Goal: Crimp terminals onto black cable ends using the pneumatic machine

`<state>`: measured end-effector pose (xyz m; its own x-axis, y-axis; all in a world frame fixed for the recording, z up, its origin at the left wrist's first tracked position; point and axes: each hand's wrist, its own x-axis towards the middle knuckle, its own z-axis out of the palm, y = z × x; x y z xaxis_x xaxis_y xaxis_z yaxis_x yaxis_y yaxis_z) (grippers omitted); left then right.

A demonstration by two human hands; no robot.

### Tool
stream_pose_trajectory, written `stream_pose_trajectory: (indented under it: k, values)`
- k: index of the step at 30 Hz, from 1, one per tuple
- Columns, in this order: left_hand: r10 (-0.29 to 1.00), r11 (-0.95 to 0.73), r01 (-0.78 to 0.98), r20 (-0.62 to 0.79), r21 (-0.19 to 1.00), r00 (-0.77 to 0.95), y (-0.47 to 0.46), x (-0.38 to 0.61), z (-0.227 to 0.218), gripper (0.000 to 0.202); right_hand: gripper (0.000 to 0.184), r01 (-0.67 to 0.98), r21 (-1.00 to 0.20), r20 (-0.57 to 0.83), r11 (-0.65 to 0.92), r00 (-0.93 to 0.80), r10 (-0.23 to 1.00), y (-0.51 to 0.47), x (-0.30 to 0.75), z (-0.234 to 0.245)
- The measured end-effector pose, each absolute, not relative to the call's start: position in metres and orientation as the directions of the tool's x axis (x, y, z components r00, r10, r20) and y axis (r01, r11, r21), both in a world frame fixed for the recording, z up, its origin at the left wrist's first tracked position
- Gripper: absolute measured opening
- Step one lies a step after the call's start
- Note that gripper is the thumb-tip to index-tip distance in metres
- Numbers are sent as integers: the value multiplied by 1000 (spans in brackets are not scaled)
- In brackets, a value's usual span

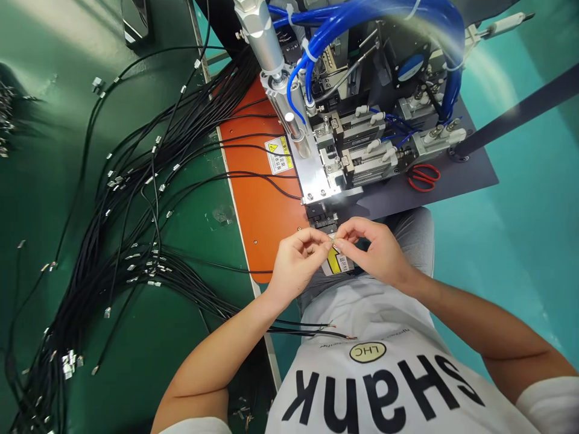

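My left hand [296, 262] and my right hand [377, 247] meet in front of my chest, fingertips pinched together on a small metal connector piece [333, 242]. They hover just below the black fixture slot [323, 218] at the front of a small pneumatic machine [344, 144]. A yellow and white label [338, 263] on the machine's front edge shows between my hands. Two loose black cable ends with bare copper tips [337, 332] lie across my white shirt below my left wrist.
A large bundle of black cables with metal terminals [136, 199] spreads over the green table on the left. The machine stands on an orange plate [257, 193], with blue air hoses [362, 18] above and red scissors [423, 176] on its dark base at the right.
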<state>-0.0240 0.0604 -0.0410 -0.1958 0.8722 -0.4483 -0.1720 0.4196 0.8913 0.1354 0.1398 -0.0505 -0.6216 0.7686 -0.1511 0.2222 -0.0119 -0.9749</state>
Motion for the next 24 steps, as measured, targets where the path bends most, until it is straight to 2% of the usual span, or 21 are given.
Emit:
stream_pose_trajectory:
  k: [4,6,15,24]
  values:
    - [864,429,-190,-463,883,-199,60,-24,-41,25,15,177,-956,-293,-236,-637,713,139,135,-54]
    - [862,436,-196,-470,878,-191,59,-24,-42,25,17,147,-947,-311,-285,-639,704,139,135,-56]
    - [853,442,-216,-482,871,-198,57,-23,-44,23,13,112,-937,-325,-331,-627,708,139,133,-57]
    - [854,429,-218,-472,877,-219,55,-21,-46,22,15,129,-945,-317,-301,-597,737,135,132,-59]
